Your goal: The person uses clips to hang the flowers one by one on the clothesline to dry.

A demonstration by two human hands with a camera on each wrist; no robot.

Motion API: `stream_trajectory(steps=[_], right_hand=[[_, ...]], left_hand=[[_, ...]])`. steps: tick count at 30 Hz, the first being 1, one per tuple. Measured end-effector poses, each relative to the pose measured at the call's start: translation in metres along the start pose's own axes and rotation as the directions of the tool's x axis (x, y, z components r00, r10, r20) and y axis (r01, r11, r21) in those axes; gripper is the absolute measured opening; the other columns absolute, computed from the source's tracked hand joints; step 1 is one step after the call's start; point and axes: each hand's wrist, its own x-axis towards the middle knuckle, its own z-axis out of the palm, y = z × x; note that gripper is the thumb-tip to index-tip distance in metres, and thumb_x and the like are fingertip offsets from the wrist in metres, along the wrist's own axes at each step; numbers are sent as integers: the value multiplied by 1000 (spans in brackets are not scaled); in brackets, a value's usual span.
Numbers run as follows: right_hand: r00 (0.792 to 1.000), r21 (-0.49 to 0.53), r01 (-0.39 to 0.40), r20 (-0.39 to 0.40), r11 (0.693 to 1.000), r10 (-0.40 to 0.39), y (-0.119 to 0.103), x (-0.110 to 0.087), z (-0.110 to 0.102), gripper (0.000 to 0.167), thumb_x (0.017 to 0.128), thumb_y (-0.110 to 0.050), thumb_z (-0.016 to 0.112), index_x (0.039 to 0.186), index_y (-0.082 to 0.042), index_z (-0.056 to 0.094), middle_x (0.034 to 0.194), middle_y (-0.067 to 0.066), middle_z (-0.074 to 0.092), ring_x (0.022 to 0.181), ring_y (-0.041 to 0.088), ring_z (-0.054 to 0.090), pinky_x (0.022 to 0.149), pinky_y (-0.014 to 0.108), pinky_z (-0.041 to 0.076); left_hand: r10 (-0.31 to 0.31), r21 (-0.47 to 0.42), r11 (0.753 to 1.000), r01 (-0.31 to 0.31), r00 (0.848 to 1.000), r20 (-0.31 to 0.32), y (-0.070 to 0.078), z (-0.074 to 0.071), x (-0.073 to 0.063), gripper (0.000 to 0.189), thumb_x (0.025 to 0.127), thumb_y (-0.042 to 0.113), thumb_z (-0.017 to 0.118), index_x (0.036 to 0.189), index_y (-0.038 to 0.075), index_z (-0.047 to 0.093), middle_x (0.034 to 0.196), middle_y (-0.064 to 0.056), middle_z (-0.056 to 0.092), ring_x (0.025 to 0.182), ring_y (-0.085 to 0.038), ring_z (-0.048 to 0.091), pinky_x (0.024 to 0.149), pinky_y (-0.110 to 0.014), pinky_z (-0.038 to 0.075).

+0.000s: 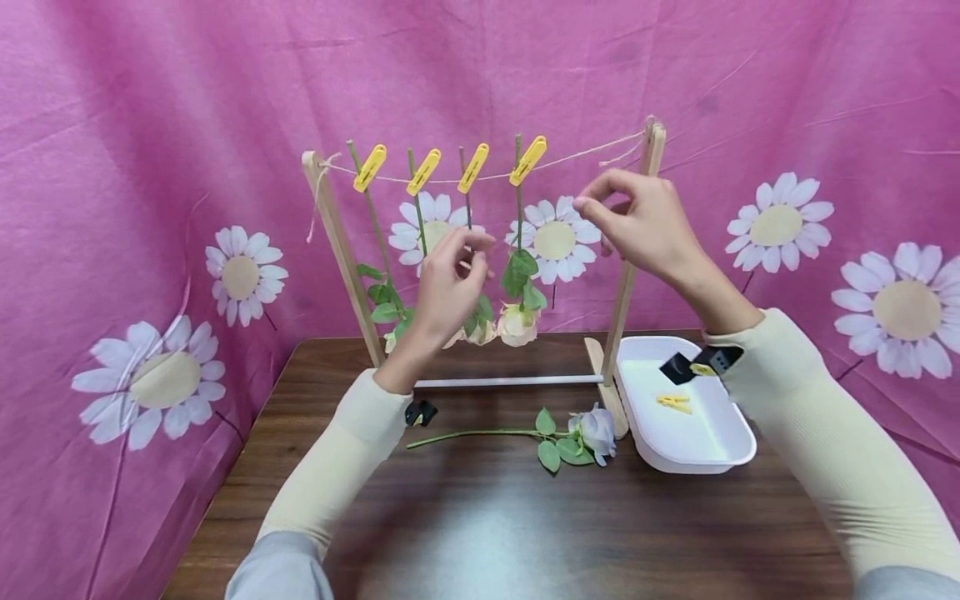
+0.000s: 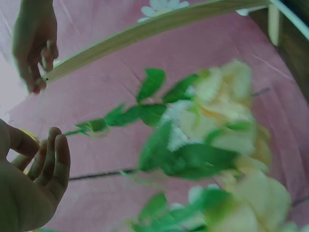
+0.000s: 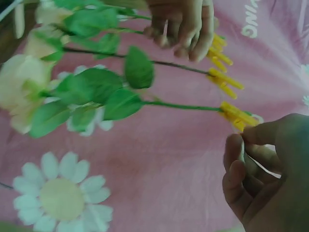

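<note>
Several yellow clothespins (image 1: 528, 161) clip upside-down roses to a string (image 1: 581, 152) between two wooden posts. My left hand (image 1: 453, 283) hovers before the stems, fingers loosely bent and holding nothing; it partly covers the middle roses. To the right of the rightmost hanging rose (image 1: 517, 325), my right hand (image 1: 645, 221) is raised just below the string. Its thumb and forefinger come near each other, with nothing visible between them. Cream blooms (image 2: 227, 96) and green leaves fill the left wrist view. In the right wrist view, my right fingers appear close to the nearest clothespin (image 3: 236, 116).
A pale lilac rose (image 1: 595, 433) lies on the wooden table (image 1: 487, 517). At the right, a white basin (image 1: 720, 425) contains yellow clothespins (image 1: 675, 403). The rack has a right post (image 1: 622, 308), a left post (image 1: 341, 258) and a low white bar (image 1: 517, 381).
</note>
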Motion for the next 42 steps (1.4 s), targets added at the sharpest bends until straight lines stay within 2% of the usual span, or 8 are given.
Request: stream_trajectory(steps=[5,10,14,20,29,35,38,42], right_hand=[[993,-97,-53,104,994,63,25,-23,-10,29,104,-36,71,101,-8,77,72,-5,74,51,26,62,43,27,47],[961,-219,-74,247,973,128,54,-40,-23,31,106,-38,68,99,-9,78,65,7,65,51,19,55,41,26,36],[906,-315,-47,386,948,173,81,-53,-33,27,105,-35,69,93,-11,75,63,2,59,52,14,53,45,25,40],[817,-373,6,536,928,210,131,-75,-39,19,104,-24,71,88,-14,73,70,-3,63,54,13,60,51,25,49],[735,-464,-63,577,884,356,215,-104,-37,11,102,-17,71,97,-7,74,83,2,70,67,15,65,52,32,57],[707,-453,-68,607,889,363,243,-122,-25,8,96,-11,74,91,-7,69,85,1,70,72,13,64,54,29,59],[690,-464,-65,618,883,376,249,-129,-17,10,91,-9,76,93,-4,68,87,4,68,69,14,63,53,27,59],[646,-498,-84,632,863,428,251,-134,-11,23,83,-8,77,100,2,65,92,13,66,70,18,64,53,30,60]], left_hand=[[18,85,996,-28,993,116,-22,-15,-24,21,100,-4,56,113,-3,72,101,-16,72,79,-23,67,70,-26,60],[10,129,991,-43,968,250,-47,-28,-53,19,101,-2,57,111,-2,73,102,-16,74,80,-24,70,71,-36,64],[-46,126,992,-2,926,375,-65,-37,-79,18,102,-1,60,113,1,74,102,-12,74,80,-24,73,69,-33,64],[-157,194,979,69,862,483,-95,-48,-112,17,103,3,62,113,5,75,94,-5,74,77,-22,71,67,-27,61],[-256,390,921,10,769,586,-143,-65,-158,14,102,9,65,110,6,77,100,-3,77,92,-9,68,86,-33,61],[-306,454,890,-42,682,664,-159,-69,-179,11,98,15,75,108,11,75,95,3,69,85,-8,64,76,-24,56],[-311,439,898,-27,667,677,-164,-68,-184,12,95,10,77,107,8,74,90,1,67,82,-7,62,73,-22,55],[-318,411,911,21,669,672,-169,-66,-185,13,92,0,74,103,5,72,84,2,67,77,-4,60,70,-21,54]])
